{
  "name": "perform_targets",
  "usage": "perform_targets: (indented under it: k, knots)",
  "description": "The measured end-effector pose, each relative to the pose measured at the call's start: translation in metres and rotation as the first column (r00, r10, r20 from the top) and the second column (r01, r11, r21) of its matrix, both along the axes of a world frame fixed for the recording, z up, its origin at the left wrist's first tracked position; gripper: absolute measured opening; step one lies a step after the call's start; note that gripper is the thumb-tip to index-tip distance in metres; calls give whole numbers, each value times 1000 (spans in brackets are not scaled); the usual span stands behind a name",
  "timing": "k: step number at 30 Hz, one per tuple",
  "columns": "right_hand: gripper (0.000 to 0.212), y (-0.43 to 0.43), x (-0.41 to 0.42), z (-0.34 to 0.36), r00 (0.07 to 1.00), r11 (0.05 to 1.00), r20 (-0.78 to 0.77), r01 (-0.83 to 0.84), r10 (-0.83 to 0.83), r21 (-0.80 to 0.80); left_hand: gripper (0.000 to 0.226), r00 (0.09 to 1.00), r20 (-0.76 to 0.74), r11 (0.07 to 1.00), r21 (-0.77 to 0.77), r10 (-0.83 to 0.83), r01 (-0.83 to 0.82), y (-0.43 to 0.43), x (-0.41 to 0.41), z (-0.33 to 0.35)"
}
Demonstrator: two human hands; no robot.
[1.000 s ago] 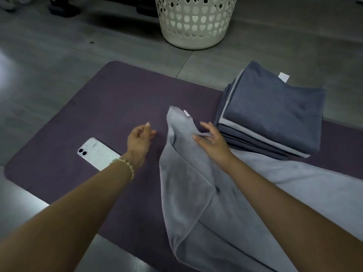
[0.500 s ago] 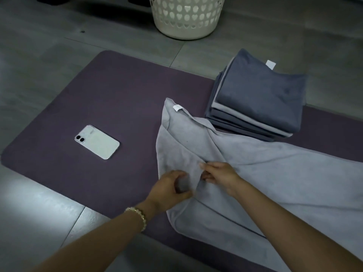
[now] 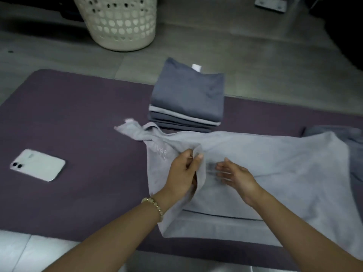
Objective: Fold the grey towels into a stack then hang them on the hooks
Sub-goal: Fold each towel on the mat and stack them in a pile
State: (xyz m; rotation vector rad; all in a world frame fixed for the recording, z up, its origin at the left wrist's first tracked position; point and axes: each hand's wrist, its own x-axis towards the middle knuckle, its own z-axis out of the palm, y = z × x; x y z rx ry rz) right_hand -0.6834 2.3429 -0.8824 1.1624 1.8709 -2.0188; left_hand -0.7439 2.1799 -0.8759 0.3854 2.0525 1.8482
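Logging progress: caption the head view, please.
Left hand grips a fold of the light grey towel on the purple mat, right hand open beside it, folded stack behind.

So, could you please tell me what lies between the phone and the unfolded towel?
In the head view, only bare purple mat lies between the phone and the towel that the left hand grips.

You're in a home, working down on the floor: grey plank flooring (image 3: 255, 55) runs across the far side, with a purple mat (image 3: 78, 114) spread over it. A cream plastic laundry basket (image 3: 121, 22) with heart-shaped holes stands beyond the mat. A stack of folded grey towels (image 3: 186, 95) sits on the mat, and a white smartphone (image 3: 37, 164) lies at its left.
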Motion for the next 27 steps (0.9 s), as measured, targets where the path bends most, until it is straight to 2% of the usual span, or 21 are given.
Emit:
perform_targets:
  k: [4,6,12,17,27]
  knots:
    - [21,62,70,-14,994,965,9,106,-112,239,34,992,92,987,139,-91,78,73,42,12]
    - [19,89,105,-21,986,937,15,152,-165,313,36,985,112,981,156,-132,113,106,66,14]
    - [13,147,186,-34,952,878,5,281,-307,387,41,962,182,976,104,-206,189,181,122,9]
    - [10,187,242,-45,923,800,-15,342,-385,494,41,953,219,976,-2,-210,216,215,151,-13]
    - [39,243,313,-68,854,757,159,334,-495,562,31,938,221,948,-113,-268,298,249,185,-38]
